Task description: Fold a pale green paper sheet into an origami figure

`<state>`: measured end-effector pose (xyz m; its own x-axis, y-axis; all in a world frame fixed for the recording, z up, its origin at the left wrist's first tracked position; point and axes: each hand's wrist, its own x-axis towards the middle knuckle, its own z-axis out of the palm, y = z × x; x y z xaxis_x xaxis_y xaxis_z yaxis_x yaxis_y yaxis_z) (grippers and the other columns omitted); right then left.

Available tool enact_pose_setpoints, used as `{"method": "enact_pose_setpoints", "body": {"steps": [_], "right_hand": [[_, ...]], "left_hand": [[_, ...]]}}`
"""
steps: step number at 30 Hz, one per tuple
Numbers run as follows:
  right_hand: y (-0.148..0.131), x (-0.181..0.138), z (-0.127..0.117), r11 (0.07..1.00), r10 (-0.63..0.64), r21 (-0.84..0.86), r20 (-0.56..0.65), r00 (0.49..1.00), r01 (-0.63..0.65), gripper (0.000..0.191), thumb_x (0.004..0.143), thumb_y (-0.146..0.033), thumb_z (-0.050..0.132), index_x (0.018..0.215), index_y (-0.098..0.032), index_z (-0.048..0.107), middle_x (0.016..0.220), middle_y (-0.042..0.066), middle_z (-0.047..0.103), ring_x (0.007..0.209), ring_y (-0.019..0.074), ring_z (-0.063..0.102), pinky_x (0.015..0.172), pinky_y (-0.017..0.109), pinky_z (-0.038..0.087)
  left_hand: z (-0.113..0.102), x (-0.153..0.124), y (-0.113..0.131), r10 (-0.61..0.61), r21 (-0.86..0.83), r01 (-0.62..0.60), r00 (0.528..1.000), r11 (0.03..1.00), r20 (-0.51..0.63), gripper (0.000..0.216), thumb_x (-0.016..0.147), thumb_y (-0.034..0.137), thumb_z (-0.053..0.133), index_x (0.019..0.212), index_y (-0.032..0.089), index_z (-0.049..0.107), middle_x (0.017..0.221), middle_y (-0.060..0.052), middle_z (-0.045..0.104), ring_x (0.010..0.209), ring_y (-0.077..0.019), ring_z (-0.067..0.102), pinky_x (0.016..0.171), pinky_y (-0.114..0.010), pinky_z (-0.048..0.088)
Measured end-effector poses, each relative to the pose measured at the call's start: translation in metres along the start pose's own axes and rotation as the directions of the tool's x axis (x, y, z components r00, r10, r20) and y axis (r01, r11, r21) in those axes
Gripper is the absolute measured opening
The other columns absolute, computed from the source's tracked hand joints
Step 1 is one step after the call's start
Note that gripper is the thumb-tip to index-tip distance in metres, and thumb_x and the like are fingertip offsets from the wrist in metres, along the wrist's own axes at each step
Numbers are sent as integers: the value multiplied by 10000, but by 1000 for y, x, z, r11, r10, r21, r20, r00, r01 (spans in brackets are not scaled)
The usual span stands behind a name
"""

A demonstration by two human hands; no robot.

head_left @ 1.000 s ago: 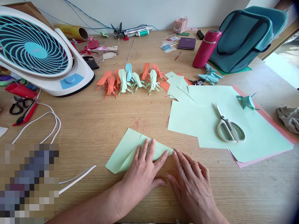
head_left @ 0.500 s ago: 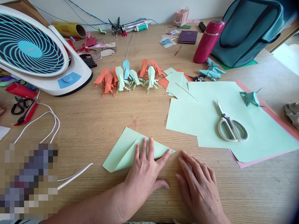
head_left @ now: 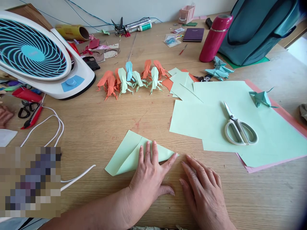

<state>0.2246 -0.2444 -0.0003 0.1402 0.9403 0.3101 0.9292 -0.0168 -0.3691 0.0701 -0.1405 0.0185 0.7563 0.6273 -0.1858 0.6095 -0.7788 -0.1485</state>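
A pale green sheet of paper (head_left: 127, 147) lies partly folded on the wooden table, its narrow tip pointing right. My left hand (head_left: 150, 169) rests flat on the folded flap with its fingers spread, the index fingertip close to that narrow tip. The palm hides the paper's lower edge. Just right of the tip, my right hand (head_left: 203, 188) lies on the bare table, fingers stretched out and side by side, holding nothing. It does not touch the paper.
Folded paper figures (head_left: 123, 80) in orange, green and blue stand at the back. Scissors (head_left: 240, 127) lie on large green sheets (head_left: 187, 118) to the right. A fan (head_left: 35, 54), a white cord (head_left: 55, 118) and another person's hand (head_left: 5, 115) are at left; a pink flask (head_left: 216, 38) stands behind.
The view has shifted slightly. Both hands and the folded paper keep nearly the same places. More of the other person's hand shows at the left edge.
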Motion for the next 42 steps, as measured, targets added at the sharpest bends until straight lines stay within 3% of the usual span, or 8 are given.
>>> {"method": "enact_pose_setpoints", "body": {"steps": [14, 21, 35, 42], "right_hand": [[-3, 0, 2, 997, 43, -64, 47, 998, -40, 363, 979, -263, 456, 1319, -197, 564, 1339, 97, 610, 1133, 275, 553, 913, 422, 379], [-6, 4, 3, 987, 60, -156, 102, 993, -44, 451, 968, -278, 457, 1417, -237, 490, 1353, 86, 591, 1113, 278, 531, 898, 430, 378], [-7, 8, 2, 982, 20, -189, 66, 998, -7, 374, 962, -271, 457, 1301, -179, 586, 1303, 95, 631, 1090, 273, 541, 877, 414, 384], [-6, 10, 1, 985, 18, -175, 55, 998, -8, 353, 971, -260, 447, 1267, -164, 613, 1297, 87, 643, 1063, 264, 560, 881, 413, 379]], "left_hand": [[-7, 3, 1, 1, 26, -3, 999, 1000, 54, 1319, 498, 811, 685, 1515, 408, -53, 1529, -256, 309, 1373, -526, 314, 1058, -660, 278], [-3, 1, 3, -18, -11, 18, 999, 1000, 32, 1225, 528, 828, 648, 1527, 416, 70, 1527, -269, 288, 1387, -544, 263, 1065, -654, 273], [-1, -5, 6, -65, -54, 66, 998, 996, 15, 1196, 596, 811, 637, 1530, 401, 12, 1591, -228, 183, 1421, -523, 190, 1084, -661, 256], [1, -7, 6, -46, -58, 45, 999, 997, -27, 1144, 636, 824, 593, 1536, 389, 34, 1622, -169, 113, 1435, -522, 132, 1100, -710, 172]]}}
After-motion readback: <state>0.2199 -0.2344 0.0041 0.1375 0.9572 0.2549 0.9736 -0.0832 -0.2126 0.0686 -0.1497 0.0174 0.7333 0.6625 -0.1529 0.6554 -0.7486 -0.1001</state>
